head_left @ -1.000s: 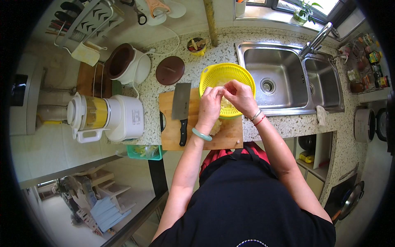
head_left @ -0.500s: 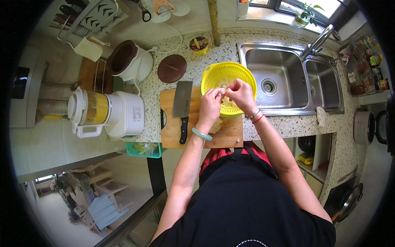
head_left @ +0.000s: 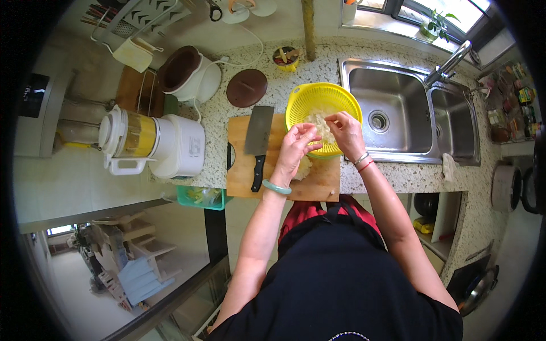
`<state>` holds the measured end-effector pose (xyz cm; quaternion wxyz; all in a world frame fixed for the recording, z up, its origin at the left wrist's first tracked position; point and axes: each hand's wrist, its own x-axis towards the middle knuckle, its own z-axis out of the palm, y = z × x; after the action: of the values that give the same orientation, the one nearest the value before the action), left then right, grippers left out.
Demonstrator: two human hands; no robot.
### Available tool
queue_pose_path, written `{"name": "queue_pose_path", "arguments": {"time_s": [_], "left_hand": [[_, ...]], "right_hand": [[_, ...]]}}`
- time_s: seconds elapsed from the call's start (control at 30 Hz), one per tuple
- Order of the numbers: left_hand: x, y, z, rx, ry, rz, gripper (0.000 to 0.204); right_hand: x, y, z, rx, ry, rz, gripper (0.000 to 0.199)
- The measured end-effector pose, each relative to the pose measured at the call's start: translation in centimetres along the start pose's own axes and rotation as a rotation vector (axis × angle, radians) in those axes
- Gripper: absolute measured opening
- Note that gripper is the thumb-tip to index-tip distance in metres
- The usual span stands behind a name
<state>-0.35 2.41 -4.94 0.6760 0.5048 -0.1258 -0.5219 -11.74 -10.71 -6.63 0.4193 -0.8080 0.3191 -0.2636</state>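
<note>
In the head view, the left hand (head_left: 296, 145) and the right hand (head_left: 346, 132) meet over the near rim of the yellow colander (head_left: 307, 99) at the upper centre of the frame, each grip pinched together on a bit of pale shredded food (head_left: 320, 126) that fills the colander. The colander rests on the upper right corner of the wooden cutting board (head_left: 242, 170) on the speckled tabletop (head_left: 273, 85), just left of the steel sink (head_left: 398, 113). A cleaver (head_left: 259, 139) lies on the board left of the hands, a white blender (head_left: 153, 145) stands further left, and a brown lid (head_left: 246, 87) lies above the board.
</note>
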Motion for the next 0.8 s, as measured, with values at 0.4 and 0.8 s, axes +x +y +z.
{"name": "queue_pose_path", "arguments": {"time_s": [0.4, 0.8], "left_hand": [[-2.8, -5.3, 0.0, 0.599, 0.078, 0.113, 0.017], [-4.0, -11.1, -2.4, 0.463, 0.110, -0.288, 0.024]], "right_hand": [[-4.0, -1.1, -1.8, 0.371, -0.118, 0.181, 0.012], [-14.0, 3.0, 0.1, -0.246, -0.525, 0.019, 0.017]]}}
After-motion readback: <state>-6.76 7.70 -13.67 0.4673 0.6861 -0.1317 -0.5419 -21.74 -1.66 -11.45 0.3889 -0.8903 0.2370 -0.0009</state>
